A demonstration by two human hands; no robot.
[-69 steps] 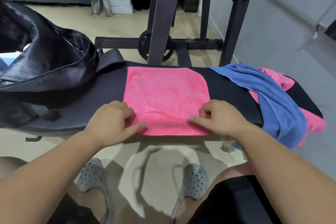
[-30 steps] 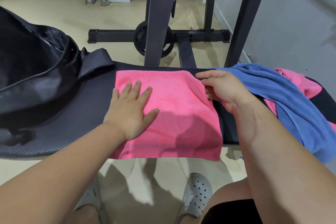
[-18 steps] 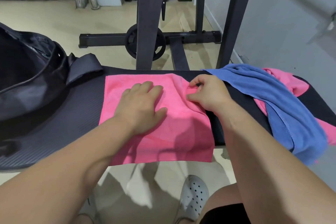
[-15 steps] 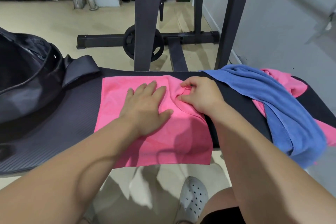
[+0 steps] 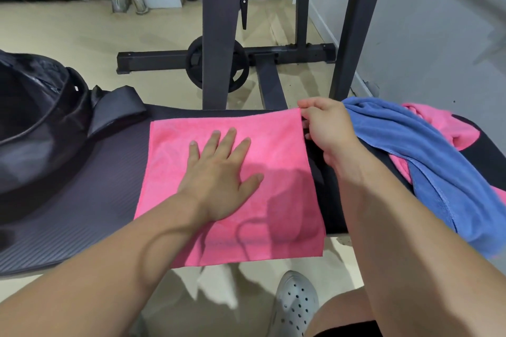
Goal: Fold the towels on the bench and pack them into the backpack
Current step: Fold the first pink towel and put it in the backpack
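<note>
Fingers [image 5: 229, 142] of the left hand [image 5: 219, 183] lie straight and spread, pressing flat on the middle of the pink towel [image 5: 276, 142]; the right hand [image 5: 328, 131] pinches that towel's far right corner between thumb and forefinger. The towel lies flat on the black worktop [image 5: 104, 180], near edge hanging over the front. An open black backpack [image 5: 35, 123] sits at the left end; a crumpled blue towel [image 5: 438, 172] lies over a second pink towel [image 5: 440, 123] at the right end.
</note>
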